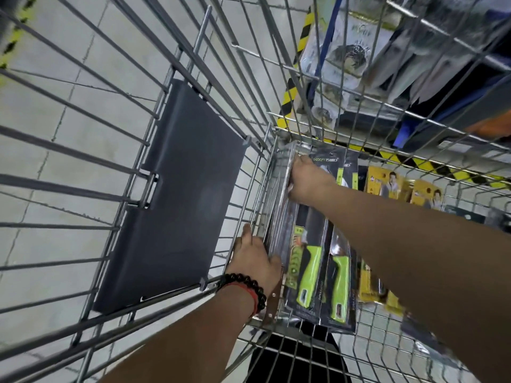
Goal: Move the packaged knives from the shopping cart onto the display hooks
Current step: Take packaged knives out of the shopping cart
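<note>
Because the packaged knives [315, 244] stand on edge at the cart [193, 78] floor's 9 o'clock side, we reach in with both hands: our left hand [254, 261] curls round the stack's near end, our right hand [307, 181] grips its 12 o'clock end.

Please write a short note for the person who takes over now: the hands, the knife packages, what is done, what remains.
Left hand: fingers hold the near end of the stack of knife packages standing by the cart's left wall.
Right hand: fingers grip the stack's far end.
More green-handled knife packages lie flat in the shopping cart, yellow packages further right.
Done: nothing visibly hung; the display hooks are not clearly in view.
Left: lift the stack out, hang everything.
</note>
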Action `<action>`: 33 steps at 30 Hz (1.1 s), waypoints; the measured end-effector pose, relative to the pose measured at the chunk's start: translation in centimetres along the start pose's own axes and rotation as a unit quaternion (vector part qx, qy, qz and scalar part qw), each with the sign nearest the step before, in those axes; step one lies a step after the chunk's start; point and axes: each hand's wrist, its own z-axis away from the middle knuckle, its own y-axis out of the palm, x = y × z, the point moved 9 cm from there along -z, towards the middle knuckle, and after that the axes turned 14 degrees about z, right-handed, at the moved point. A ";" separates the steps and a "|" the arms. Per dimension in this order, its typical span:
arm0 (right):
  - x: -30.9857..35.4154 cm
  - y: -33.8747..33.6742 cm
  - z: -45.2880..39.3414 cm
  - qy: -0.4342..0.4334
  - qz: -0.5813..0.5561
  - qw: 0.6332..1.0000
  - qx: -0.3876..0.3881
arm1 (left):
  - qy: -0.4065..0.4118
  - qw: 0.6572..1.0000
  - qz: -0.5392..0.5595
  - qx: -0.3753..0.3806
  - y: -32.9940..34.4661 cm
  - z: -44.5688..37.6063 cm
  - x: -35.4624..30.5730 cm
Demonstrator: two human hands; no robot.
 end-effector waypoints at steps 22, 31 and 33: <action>-3.4 -6.6 3.4 -0.038 -0.115 0.990 0.076 | -0.026 0.989 0.141 -0.022 -1.2 0.6 -0.8; -2.5 -6.5 8.0 -0.027 -0.585 0.804 0.106 | -0.020 0.967 0.254 0.014 -1.5 2.0 -2.5; -0.8 -4.6 9.9 -0.044 -0.640 0.757 0.126 | -0.014 0.971 0.237 0.006 -1.6 1.6 -2.2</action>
